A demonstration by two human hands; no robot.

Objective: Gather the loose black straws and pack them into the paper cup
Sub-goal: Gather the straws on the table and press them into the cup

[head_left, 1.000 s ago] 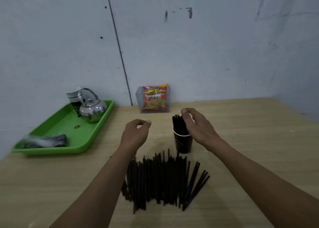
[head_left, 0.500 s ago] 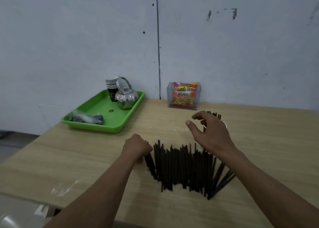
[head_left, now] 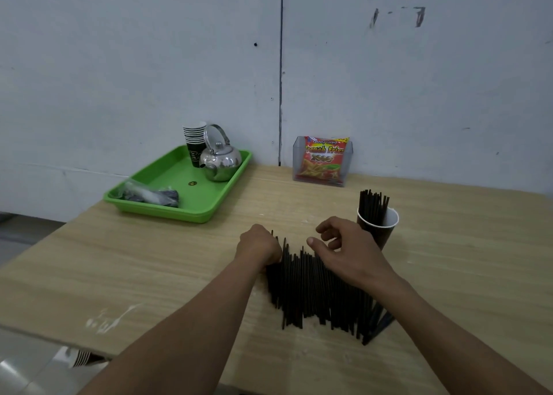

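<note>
A pile of loose black straws (head_left: 314, 290) lies side by side on the wooden table, in front of me. My left hand (head_left: 258, 246) is curled at the pile's upper left edge, its fingers closed on a few straws whose tips stick out past it. Over the top of the pile hovers my right hand (head_left: 344, 251), fingers loosely bent, thumb out, holding nothing. Just behind that hand stands the dark paper cup (head_left: 386, 233), with several straws (head_left: 372, 206) upright in it.
At the back left, a green tray (head_left: 167, 212) carries a steel kettle (head_left: 220, 161), a stack of paper cups (head_left: 194, 138) and a plastic bag (head_left: 149, 194). A snack packet in a clear holder (head_left: 324, 162) stands against the wall. The table's left edge runs diagonally nearby.
My right hand left the cup and came down over the pile. My left hand dropped to the pile's left edge and curled there. The camera view swung left.
</note>
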